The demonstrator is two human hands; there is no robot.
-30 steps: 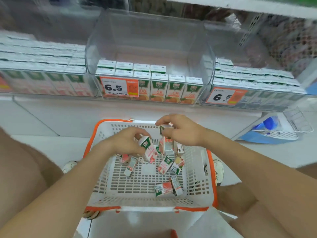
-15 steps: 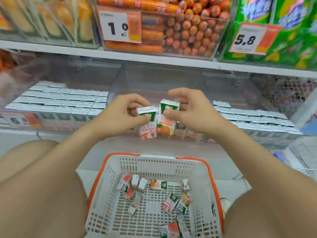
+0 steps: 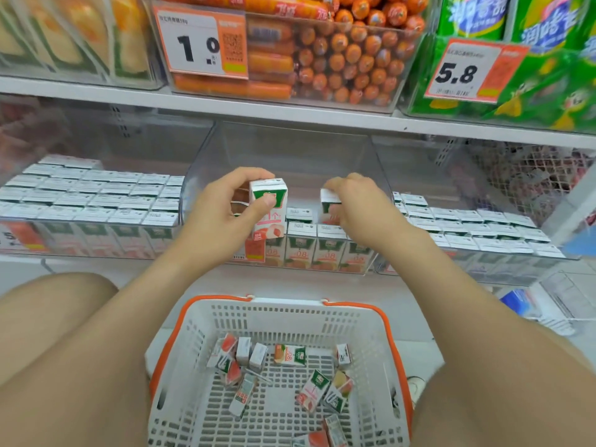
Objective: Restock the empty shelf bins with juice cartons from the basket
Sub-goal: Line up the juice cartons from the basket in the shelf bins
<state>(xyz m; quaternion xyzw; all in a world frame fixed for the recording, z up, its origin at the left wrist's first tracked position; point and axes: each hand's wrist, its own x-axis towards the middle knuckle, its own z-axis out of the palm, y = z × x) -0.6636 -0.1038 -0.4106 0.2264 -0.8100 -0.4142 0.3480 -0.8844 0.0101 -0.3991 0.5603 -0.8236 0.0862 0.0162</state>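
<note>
Aloft, boxy white-topped cartons (image 3: 269,196) in left hand (image 3: 222,216), right hand (image 3: 359,212).

I've got the lower shelf (image 3: 290,280) in view, with three clear bins side by side on it. The left bin (image 3: 145,137) and right bin (image 3: 483,264) are packed with juice cartons (image 3: 96,201), and the middle bin (image 3: 290,150) has only its front rows filled. The upper shelf (image 3: 290,112) carries a sausage bin (image 3: 322,101) and green packs (image 3: 532,101). On the floor (image 3: 419,327) sits the basket (image 3: 283,304).
</note>
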